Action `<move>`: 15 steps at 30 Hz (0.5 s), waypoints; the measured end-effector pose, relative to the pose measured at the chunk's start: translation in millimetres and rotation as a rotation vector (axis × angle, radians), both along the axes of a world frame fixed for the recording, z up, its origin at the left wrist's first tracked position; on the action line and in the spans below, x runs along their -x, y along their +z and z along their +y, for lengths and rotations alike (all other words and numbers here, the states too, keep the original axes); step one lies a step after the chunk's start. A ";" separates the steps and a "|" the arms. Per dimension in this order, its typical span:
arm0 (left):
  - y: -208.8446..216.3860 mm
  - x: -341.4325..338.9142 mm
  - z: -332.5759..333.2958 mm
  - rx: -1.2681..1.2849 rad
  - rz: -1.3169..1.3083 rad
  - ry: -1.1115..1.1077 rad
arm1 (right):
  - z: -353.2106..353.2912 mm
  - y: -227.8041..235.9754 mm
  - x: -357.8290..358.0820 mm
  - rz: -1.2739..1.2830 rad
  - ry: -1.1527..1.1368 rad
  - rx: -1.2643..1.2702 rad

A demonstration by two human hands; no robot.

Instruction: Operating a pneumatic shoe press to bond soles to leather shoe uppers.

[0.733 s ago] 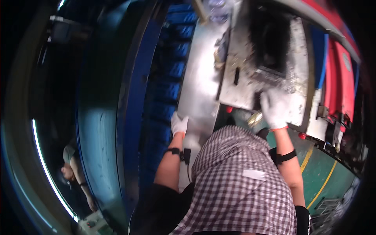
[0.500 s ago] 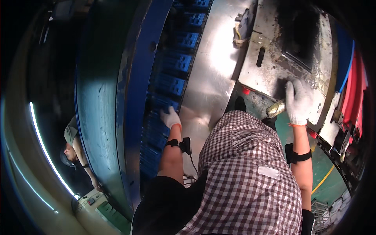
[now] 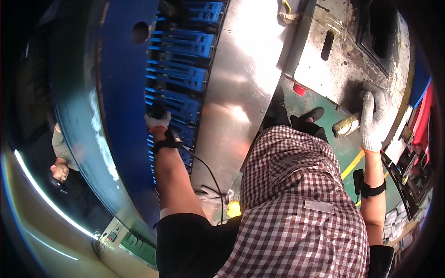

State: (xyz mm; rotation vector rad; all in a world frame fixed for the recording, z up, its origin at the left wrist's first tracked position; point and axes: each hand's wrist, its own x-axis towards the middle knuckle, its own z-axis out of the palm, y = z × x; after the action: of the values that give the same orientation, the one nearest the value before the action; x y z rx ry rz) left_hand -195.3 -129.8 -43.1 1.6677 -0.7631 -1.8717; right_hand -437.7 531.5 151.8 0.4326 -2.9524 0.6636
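My left hand (image 3: 157,121), in a white glove, reaches in among the blue slatted parts (image 3: 187,76) on the machine's left side. A dark rounded object (image 3: 158,109) shows right at its fingers, which look closed on it; its kind is not clear. My right hand (image 3: 376,116), also gloved in white, lies open on the edge of a worn, stained metal plate (image 3: 310,65), fingers stretched out. Beside its wrist a tape-wrapped, handle-like stub (image 3: 346,125) sticks out; the hand is not wrapped round it.
A smooth sheet-metal panel (image 3: 232,92) runs between both sides. A blue frame (image 3: 125,92) with a round hole stands at left, and beyond it a co-worker (image 3: 62,157). A red block (image 3: 299,89) sits under the plate; a yellow line (image 3: 353,164) crosses the green floor.
My left hand has moved left, deeper among the blue parts, and a dark rounded object now shows at its fingers. My right hand stays on the plate. The whole view has shifted.
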 end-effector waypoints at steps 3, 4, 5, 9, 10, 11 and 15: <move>2.4 3.1 -21.0 -0.082 0.017 0.199 | 0.7 -0.5 -0.5 0.046 0.046 0.034; 4.7 -1.3 -21.2 -0.081 0.010 0.193 | -0.1 -1.8 -0.2 0.039 0.039 0.034; 7.1 -0.3 -14.6 -0.109 0.014 0.173 | -0.1 -2.8 -0.7 0.025 0.024 0.029; 21.3 -17.7 26.2 -0.090 0.090 0.091 | 0.9 3.2 -1.9 0.029 0.013 -0.047; 25.2 -25.6 38.3 -0.105 0.110 0.056 | -0.2 2.6 -1.2 0.048 0.021 -0.071; 30.5 -21.6 62.9 -0.156 0.167 0.076 | -2.4 -0.5 -0.2 0.127 0.032 -0.044; 79.7 15.4 178.0 -0.326 0.375 -0.021 | 6.5 -3.8 -4.1 0.057 -0.018 -0.034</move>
State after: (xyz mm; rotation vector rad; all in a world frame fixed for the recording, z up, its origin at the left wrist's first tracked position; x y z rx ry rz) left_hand -210.8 48.1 36.7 1.4193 -0.3369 -2.3288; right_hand -433.6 538.1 148.0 0.4205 -2.9140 0.5897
